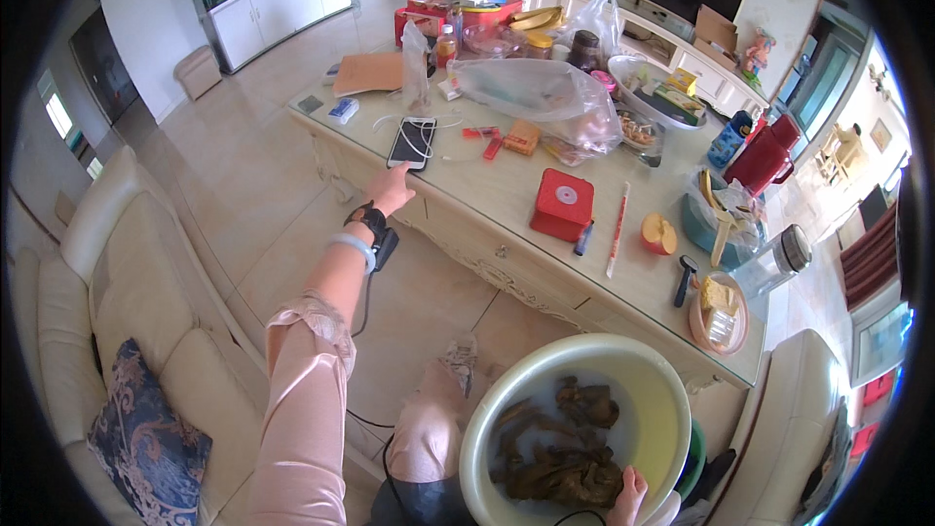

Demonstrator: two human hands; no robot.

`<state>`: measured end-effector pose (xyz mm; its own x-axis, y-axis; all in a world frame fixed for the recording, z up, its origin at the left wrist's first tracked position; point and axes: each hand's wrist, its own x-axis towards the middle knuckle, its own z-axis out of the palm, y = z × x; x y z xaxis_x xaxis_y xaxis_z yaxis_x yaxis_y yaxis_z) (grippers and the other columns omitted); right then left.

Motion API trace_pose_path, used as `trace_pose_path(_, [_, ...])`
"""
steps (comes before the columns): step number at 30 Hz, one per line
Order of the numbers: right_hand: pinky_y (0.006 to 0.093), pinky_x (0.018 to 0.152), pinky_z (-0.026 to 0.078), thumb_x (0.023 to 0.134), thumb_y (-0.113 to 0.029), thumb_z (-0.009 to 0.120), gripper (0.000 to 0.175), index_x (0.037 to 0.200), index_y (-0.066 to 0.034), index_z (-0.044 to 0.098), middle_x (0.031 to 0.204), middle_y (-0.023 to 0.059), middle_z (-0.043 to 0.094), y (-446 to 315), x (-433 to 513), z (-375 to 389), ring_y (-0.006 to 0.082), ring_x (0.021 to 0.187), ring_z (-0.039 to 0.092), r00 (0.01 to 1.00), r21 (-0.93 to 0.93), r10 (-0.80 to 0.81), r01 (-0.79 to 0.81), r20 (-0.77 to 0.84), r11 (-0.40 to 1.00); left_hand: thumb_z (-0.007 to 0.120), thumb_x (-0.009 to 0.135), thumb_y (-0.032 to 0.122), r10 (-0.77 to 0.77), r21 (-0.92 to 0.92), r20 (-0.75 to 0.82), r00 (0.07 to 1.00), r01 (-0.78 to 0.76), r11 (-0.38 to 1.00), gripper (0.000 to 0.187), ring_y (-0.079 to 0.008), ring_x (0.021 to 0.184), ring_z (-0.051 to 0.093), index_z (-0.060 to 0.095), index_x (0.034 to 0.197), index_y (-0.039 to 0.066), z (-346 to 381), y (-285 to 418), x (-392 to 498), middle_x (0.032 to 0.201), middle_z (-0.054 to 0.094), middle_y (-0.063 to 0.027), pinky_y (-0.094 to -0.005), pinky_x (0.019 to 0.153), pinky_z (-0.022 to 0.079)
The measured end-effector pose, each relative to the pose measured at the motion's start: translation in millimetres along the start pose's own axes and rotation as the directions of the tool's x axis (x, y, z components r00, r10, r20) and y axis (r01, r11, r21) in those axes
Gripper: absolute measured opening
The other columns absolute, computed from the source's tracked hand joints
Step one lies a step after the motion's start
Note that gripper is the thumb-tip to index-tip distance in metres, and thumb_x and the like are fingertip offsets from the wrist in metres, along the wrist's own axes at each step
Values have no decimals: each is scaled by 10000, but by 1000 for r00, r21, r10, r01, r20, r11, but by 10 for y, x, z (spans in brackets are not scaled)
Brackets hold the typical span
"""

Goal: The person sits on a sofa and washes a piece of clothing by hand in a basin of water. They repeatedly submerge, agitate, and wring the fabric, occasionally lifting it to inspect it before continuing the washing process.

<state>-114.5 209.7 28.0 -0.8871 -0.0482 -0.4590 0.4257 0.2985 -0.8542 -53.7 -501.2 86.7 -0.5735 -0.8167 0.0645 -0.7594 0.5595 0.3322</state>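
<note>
My left hand [391,193] reaches to the near left edge of the glass-topped coffee table [467,204], a finger touching the lower end of a smartphone [413,139] with a dark screen. A white cable [427,150] lies across the phone. At the bottom right, my right hand [630,493] is at the inner side of a large pale plastic basin [661,409], beside a brown wet cloth [562,475] in cloudy water. Whether it grips the cloth or the basin is hard to tell. Red lighters [492,147] and a red box [562,203] lie on the table.
Along the table's right side are a halved apple [659,234], a razor [685,280], a pink bowl [697,332], a glass bottle [767,263] and a red thermos [763,157]. Plastic bags [526,88] cover its middle. A cream sofa [139,292] stands left; a green tub [694,456] is beside the basin.
</note>
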Motion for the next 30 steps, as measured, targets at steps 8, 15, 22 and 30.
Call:
trace_pose_path(8, [235,632,427,953,-176,547,225,784,-28,568,775,-14,567,-105,-50,85,69,725,509,987,199,-125,104,98,974,684,804,278,101,47,160,982,-110,993,511,-361,961,626,551,1253,73,-352,409,-562,1039,655,-193,-446,825,503])
trace_pose_path(15, [236,733,446,836,-79,625,96,890,-29,562,875,22,598,-457,-271,197,109,801,548,953,186,-142,93,267,978,676,877,262,768,-661,321,554,-450,600,430,-163,718,646,568,1229,40,-161,1542,-2125,808,686,-87,-300,674,527])
trace_pose_path(22, [259,801,437,639,14,625,350,984,-10,571,922,34,606,-785,-518,217,133,880,556,804,201,-259,176,535,964,808,713,326,918,-771,225,326,-516,373,1023,-429,1226,440,190,1481,54,531,2502,-3749,1384,401,-247,-461,1072,329])
trace_pose_path(30, [298,797,479,779,-39,667,203,972,2,620,905,32,633,-943,3,104,150,883,586,834,199,-418,369,361,908,557,947,367,710,-882,459,535,369,292,458,-142,1028,568,554,1240,14,745,2545,-4189,1177,627,-45,-307,919,453])
